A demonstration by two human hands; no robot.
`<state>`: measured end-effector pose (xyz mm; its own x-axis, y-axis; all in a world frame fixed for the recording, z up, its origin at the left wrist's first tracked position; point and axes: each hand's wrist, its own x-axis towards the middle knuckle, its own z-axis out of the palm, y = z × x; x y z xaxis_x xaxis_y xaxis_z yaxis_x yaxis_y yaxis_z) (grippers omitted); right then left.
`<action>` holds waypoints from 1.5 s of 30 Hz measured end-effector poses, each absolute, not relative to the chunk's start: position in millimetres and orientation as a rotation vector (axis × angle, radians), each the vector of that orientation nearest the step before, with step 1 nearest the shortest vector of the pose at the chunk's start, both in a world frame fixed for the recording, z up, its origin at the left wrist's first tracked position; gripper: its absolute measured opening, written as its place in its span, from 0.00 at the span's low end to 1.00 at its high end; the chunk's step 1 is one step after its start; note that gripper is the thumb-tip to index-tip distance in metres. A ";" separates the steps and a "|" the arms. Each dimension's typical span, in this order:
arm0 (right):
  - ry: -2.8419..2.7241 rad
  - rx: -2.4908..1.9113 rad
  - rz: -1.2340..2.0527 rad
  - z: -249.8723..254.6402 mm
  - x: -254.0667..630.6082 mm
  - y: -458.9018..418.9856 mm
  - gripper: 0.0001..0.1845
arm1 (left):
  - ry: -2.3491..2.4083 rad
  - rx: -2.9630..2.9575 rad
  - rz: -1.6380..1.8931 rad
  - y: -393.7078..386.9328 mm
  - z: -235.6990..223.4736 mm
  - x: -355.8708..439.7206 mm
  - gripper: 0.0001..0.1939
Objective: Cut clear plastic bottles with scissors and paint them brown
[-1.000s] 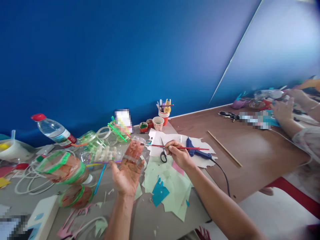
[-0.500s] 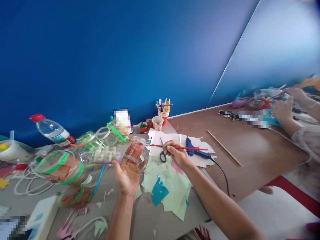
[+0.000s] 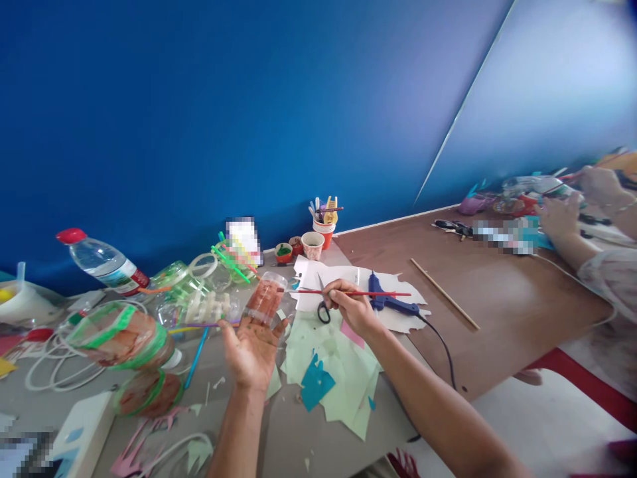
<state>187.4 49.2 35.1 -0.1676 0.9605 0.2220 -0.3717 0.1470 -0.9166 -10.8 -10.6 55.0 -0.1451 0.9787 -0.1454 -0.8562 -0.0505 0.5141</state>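
My left hand, palm up with paint smears on the fingers, holds a clear plastic cup partly coated in reddish-brown paint. The cup is tilted, and some fingers are hidden behind it. My right hand pinches a thin red paintbrush, which lies almost level. Its tip points left at the cup's side; whether it touches, I cannot tell. Beneath my right hand are black-handled scissors on the paper sheets.
A blue glue gun lies on white paper, its cord trailing right. Paint cups stand near the wall. At left are a water bottle and a green-taped painted bottle. A wooden stick and another person's hands are at right.
The brush tip has shifted slightly left along with my right hand. My left hand and the cup have moved a little left. The other person's hands have moved.
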 end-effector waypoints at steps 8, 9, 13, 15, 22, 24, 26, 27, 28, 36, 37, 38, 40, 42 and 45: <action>-1.229 -0.721 1.381 27.3 187.9 50.1 0.07 | 0.280 0.276 1.603 -9.2 44.6 -22.7 0.38; -1.224 -0.724 1.377 26.3 188.3 50.8 0.06 | 0.257 0.264 1.599 -8.9 44.3 -23.6 0.39; -1.207 -0.688 1.368 26.4 188.8 50.3 0.07 | 0.178 0.215 1.563 -8.6 43.9 -24.7 0.41; -1.247 -0.679 1.366 28.3 188.3 48.1 0.08 | 0.162 0.209 1.553 -8.7 42.7 -24.5 0.40; -1.309 -0.698 1.357 28.2 191.2 47.8 0.07 | 0.184 0.214 1.551 -8.2 40.7 -26.9 0.41; -1.280 -0.678 1.357 26.3 192.1 48.8 0.07 | 0.170 0.225 1.541 -8.0 40.0 -27.2 0.40; -1.285 -0.669 1.357 25.3 192.2 49.0 0.08 | 0.159 0.235 1.537 -7.9 38.6 -27.1 0.39; -1.299 -0.673 1.360 25.2 192.0 48.9 0.08 | 0.158 0.239 1.537 -8.0 38.0 -26.9 0.39; -1.314 -0.681 1.364 25.5 191.9 48.9 0.09 | 0.159 0.242 1.537 -8.2 37.8 -26.7 0.39; -1.201 -0.667 1.380 32.4 195.6 52.8 0.08 | 0.188 0.280 1.512 -9.2 45.3 -24.7 0.41; -1.212 -0.658 1.398 32.6 196.0 52.7 0.08 | 0.201 0.276 1.518 -8.9 44.4 -24.8 0.41; -1.235 -0.653 1.421 32.4 196.3 52.5 0.09 | 0.216 0.272 1.522 -8.6 43.2 -24.8 0.40; -1.288 -0.659 1.460 31.5 196.7 52.8 0.08 | 0.238 0.266 1.528 -8.2 41.6 -24.5 0.39; -1.295 -0.695 1.457 30.7 197.4 54.6 0.08 | 0.247 0.264 1.515 -8.3 43.0 -23.3 0.39; -1.199 -0.731 1.407 31.9 199.2 58.5 0.08 | 0.242 0.268 1.469 -9.1 49.3 -20.6 0.40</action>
<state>199.2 58.5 31.9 -0.2152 0.9589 0.1852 -0.3353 0.1056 -0.9362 -20.6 -9.1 49.3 0.0873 0.9962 0.0020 -0.9428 0.0820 0.3230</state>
